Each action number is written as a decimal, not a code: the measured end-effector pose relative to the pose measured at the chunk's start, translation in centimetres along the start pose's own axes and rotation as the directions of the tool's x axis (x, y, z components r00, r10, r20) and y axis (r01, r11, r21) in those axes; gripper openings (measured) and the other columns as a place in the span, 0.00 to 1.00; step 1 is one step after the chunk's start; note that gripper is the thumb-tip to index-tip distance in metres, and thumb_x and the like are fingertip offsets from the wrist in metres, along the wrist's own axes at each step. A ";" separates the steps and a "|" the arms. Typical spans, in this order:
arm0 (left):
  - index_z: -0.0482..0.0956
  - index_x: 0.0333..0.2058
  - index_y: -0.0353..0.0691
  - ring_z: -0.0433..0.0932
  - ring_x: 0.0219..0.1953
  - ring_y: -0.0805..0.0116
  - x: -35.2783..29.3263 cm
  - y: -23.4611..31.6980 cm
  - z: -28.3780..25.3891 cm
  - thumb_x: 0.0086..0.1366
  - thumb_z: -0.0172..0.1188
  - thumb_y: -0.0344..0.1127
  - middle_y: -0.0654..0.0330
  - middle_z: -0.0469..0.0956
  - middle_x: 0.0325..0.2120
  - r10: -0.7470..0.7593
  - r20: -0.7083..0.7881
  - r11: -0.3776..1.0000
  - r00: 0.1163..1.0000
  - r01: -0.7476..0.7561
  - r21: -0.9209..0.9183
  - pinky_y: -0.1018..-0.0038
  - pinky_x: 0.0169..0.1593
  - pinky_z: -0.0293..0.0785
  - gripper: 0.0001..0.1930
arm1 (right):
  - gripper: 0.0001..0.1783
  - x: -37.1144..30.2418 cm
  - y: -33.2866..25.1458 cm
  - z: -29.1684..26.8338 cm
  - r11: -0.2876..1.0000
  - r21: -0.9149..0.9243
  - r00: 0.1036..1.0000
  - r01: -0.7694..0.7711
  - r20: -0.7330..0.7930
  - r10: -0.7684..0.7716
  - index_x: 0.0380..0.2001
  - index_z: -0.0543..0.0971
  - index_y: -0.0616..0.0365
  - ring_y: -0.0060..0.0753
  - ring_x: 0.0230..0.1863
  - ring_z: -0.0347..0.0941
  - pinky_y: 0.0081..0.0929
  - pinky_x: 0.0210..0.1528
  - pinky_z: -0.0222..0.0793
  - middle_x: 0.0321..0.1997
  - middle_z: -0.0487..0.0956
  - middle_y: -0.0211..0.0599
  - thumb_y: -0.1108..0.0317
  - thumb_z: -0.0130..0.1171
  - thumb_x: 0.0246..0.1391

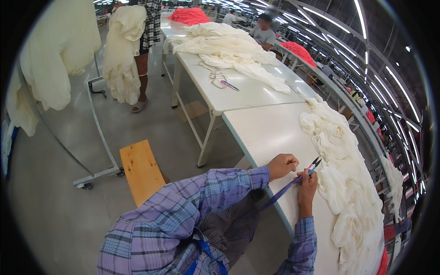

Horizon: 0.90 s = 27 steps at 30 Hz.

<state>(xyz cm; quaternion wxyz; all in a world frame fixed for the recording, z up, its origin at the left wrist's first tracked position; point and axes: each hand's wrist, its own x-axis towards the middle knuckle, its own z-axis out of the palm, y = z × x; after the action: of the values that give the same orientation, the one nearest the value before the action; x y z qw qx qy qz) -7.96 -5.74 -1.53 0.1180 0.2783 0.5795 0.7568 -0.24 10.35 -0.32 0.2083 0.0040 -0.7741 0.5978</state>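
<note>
My right hand (pixel 307 187) is closed around a small pair of thread snips (pixel 315 164), whose dark pointed blades stick out past the fingers. From the snips a purple strap (pixel 283 190) runs down over the table's edge toward my body. Close by on its left, my left hand (pixel 283 167) has its fingers curled together; whatever they may pinch is too small or hidden. Both hands are above the white table (pixel 270 130). Just right of them lies a long heap of crumpled cream cloth (pixel 341 183), close to the blade tips.
A second table (pixel 247 98) adjoins at the far end, with piled cream cloth (pixel 224 43), a grey cord (pixel 211 75) and other snips (pixel 230 85). At left stand a wooden bench (pixel 142 169) and a wheeled rack (pixel 103 137). A person carries cream cloth (pixel 123 55).
</note>
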 end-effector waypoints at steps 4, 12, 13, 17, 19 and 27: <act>0.83 0.38 0.33 0.78 0.34 0.77 3.6 2.2 -3.0 0.65 0.61 0.34 0.61 0.83 0.30 0.108 0.070 0.937 0.992 -0.125 0.325 0.76 0.41 0.75 0.09 | 0.12 0.4 0.5 0.0 0.995 0.090 0.999 -0.040 -0.006 0.041 0.42 0.71 0.57 0.22 0.29 0.75 0.21 0.35 0.71 0.33 0.79 0.32 0.60 0.50 0.71; 0.82 0.39 0.44 0.79 0.43 0.54 16.7 6.7 -16.9 0.63 0.60 0.43 0.52 0.78 0.40 0.344 -0.006 0.382 0.939 -0.135 0.914 0.60 0.48 0.74 0.12 | 0.12 0.5 -0.3 0.3 0.990 0.062 0.991 -0.127 -0.039 0.130 0.43 0.71 0.59 0.20 0.26 0.73 0.19 0.32 0.69 0.32 0.79 0.33 0.60 0.50 0.70; 0.82 0.41 0.45 0.78 0.46 0.52 18.2 6.8 -18.4 0.63 0.60 0.43 0.52 0.78 0.43 0.319 -0.013 0.295 0.948 -0.086 0.952 0.59 0.50 0.74 0.12 | 0.12 0.2 -0.3 0.0 0.986 0.078 0.988 -0.146 -0.044 0.150 0.43 0.71 0.60 0.20 0.26 0.73 0.19 0.32 0.69 0.32 0.79 0.33 0.61 0.49 0.70; 0.79 0.44 0.45 0.77 0.50 0.48 24.3 6.0 -27.8 0.62 0.61 0.42 0.48 0.73 0.48 0.155 -0.147 -0.022 0.977 0.152 0.988 0.55 0.52 0.74 0.14 | 0.12 0.2 -0.7 0.2 0.953 0.197 0.971 -0.228 -0.020 0.237 0.44 0.70 0.61 0.21 0.27 0.73 0.21 0.35 0.70 0.31 0.78 0.35 0.62 0.49 0.71; 0.79 0.47 0.45 0.74 0.54 0.45 26.4 5.4 -32.4 0.61 0.61 0.41 0.44 0.66 0.55 0.103 -0.185 -0.208 0.977 0.203 0.957 0.53 0.54 0.75 0.16 | 0.12 0.1 -1.5 0.2 0.925 0.246 0.954 -0.288 -0.008 0.299 0.45 0.69 0.62 0.23 0.29 0.72 0.23 0.36 0.70 0.30 0.77 0.36 0.63 0.48 0.71; 0.75 0.55 0.34 0.68 0.63 0.46 31.7 5.1 -42.6 0.63 0.57 0.35 0.46 0.57 0.69 -0.180 -0.475 -0.419 0.861 0.370 0.829 0.56 0.61 0.72 0.22 | 0.10 0.3 -2.8 0.5 0.886 0.176 0.891 -0.429 -0.076 0.447 0.46 0.69 0.63 0.22 0.31 0.72 0.23 0.38 0.69 0.30 0.78 0.36 0.65 0.48 0.70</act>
<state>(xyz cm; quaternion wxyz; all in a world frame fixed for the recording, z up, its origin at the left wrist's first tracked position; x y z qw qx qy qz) -56.95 -25.97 4.88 -0.0003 0.0500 0.9960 -0.0734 0.03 9.19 2.24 0.1109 -0.1890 -0.6932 0.6866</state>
